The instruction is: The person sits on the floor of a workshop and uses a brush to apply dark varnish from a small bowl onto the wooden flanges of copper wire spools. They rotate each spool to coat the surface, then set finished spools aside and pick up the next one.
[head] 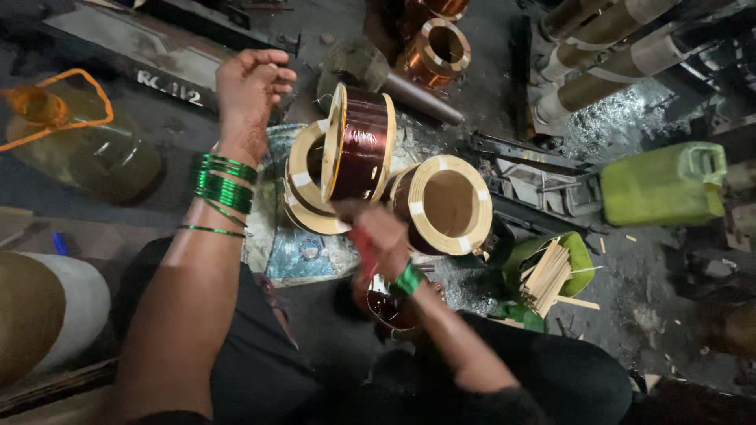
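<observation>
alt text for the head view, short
Seen from above, a person's right hand grips an upright copper wire coil, left hand raised in a fist. Similar coils and a green jerrycan sit on the dark floor.

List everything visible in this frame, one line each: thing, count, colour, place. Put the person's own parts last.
copper wire coil: 1, reddish-brown with tan flanges, upright at centre, at the right hand
taped ring coils: 2, tan, either side of the upright coil
more copper coils: at least 2, copper, top centre
plastic bottle: 1, clear yellowish with orange handle, left
jerrycan: 1, green, right
wooden strips: a bundle, pale, in a green container lower right
paper-wrapped cylinders: several, brown and white, top right
printed sheet: 1, bluish, under the coils
bangles: many, green, left wrist
left hand: fisted, raised above the floor
right hand: blurred, at the coil's lower edge, by something red
</observation>
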